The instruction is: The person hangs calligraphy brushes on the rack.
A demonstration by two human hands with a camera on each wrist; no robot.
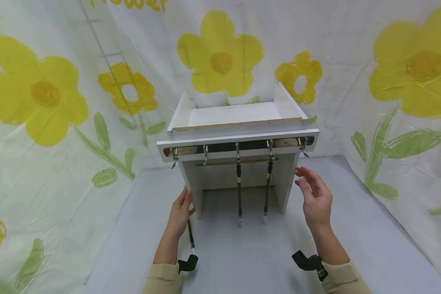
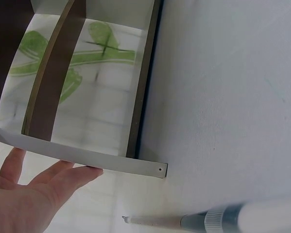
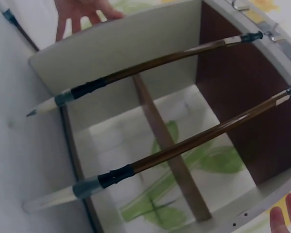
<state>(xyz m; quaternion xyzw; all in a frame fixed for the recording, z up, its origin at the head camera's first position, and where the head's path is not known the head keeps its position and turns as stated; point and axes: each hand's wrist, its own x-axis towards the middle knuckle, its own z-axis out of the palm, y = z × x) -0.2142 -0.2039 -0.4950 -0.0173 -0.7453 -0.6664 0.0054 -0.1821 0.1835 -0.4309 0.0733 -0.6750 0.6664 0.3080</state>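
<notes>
I saw a small white rack (image 1: 239, 136) standing on the grey table (image 1: 242, 261), at about 12 o'clock from the two hands. Two long brushes hung from hooks under its front bar, tips down. One brush (image 1: 239, 190) hung just left of the other brush (image 1: 267, 192), and they did not touch.

My left hand (image 1: 181, 212) was at about 9 o'clock from the hanging brushes. Its fingers were straight and close together, and they lay flat against the rack's left side panel (image 1: 192, 183). In the left wrist view the same fingers (image 2: 62, 177) reached up to the panel's bottom edge. A third brush (image 1: 191, 239) lay on the table just beside that hand, at about 6 o'clock from it.

My right hand (image 1: 316, 200) was at about 3 o'clock from the brushes. Its fingers were straight and a little spread. It was near the right side panel (image 1: 290, 183), and I could not tell if it touched.

Behind the rack hung a white cloth with yellow flowers (image 1: 220, 53).
</notes>
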